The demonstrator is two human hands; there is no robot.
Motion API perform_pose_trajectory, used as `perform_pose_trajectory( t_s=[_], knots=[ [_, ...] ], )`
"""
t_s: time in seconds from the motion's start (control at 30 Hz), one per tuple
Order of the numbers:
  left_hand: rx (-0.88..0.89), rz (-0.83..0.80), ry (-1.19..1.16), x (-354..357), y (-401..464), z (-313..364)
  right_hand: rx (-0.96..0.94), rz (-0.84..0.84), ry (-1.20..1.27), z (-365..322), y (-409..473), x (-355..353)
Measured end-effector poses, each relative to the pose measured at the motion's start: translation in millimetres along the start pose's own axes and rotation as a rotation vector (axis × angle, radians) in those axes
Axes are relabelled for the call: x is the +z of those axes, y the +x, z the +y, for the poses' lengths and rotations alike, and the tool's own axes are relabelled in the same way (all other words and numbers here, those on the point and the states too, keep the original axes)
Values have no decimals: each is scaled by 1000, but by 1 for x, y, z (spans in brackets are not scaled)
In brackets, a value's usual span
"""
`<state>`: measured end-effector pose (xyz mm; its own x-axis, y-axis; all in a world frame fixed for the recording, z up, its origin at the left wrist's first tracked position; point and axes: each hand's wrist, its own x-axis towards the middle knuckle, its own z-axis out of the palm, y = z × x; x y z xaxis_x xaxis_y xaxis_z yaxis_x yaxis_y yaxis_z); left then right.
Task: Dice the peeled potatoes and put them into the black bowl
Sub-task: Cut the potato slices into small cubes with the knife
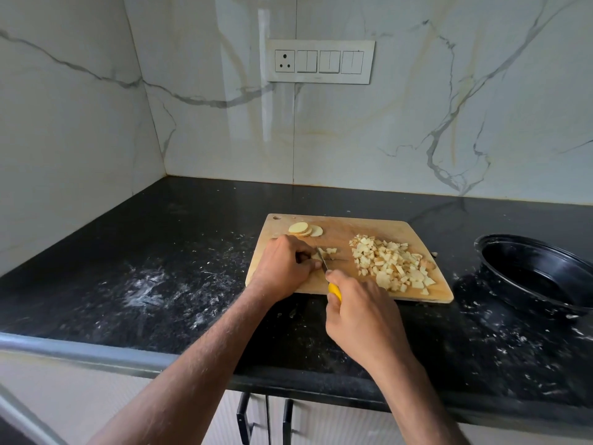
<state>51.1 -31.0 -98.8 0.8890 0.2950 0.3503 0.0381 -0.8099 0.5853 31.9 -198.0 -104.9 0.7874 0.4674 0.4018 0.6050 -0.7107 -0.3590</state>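
Note:
A wooden cutting board [353,226] lies on the black counter. On its right half sits a heap of diced potato [390,264]. A few round potato slices [305,229] lie stacked at its far left corner. My left hand [284,266] curls over potato pieces [327,252] near the board's left middle and holds them down. My right hand [359,311] grips a yellow-handled knife [334,292], its thin blade angled up against those pieces. The black bowl [542,277] stands at the right, off the board, and looks empty.
The black stone counter [154,268] carries white smears and potato scraps at left and front right. Marble-patterned walls meet in a corner behind, with a switch panel [321,62]. Cabinet handles [244,415] show below the counter edge.

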Motion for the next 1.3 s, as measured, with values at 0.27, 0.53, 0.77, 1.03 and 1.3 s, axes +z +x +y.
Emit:
perform_pose_trajectory(
  t_s=[0.27, 0.53, 0.77, 1.03, 1.3],
  knots=[
    [-5, 10, 11, 1, 0, 0, 71, 51, 11, 9, -14, -1],
    [-37, 47, -11, 1, -1, -1, 64, 115, 56, 6, -13, -4],
    [-50, 40, 14, 2, 2, -5, 43, 86, 32, 7, -5, 4],
    [-43, 39, 0, 3, 3, -6, 44, 80, 41, 8, -4, 4],
    [-58, 20, -37, 1, 6, -3, 69, 50, 140, 9, 0, 3]
  ],
)
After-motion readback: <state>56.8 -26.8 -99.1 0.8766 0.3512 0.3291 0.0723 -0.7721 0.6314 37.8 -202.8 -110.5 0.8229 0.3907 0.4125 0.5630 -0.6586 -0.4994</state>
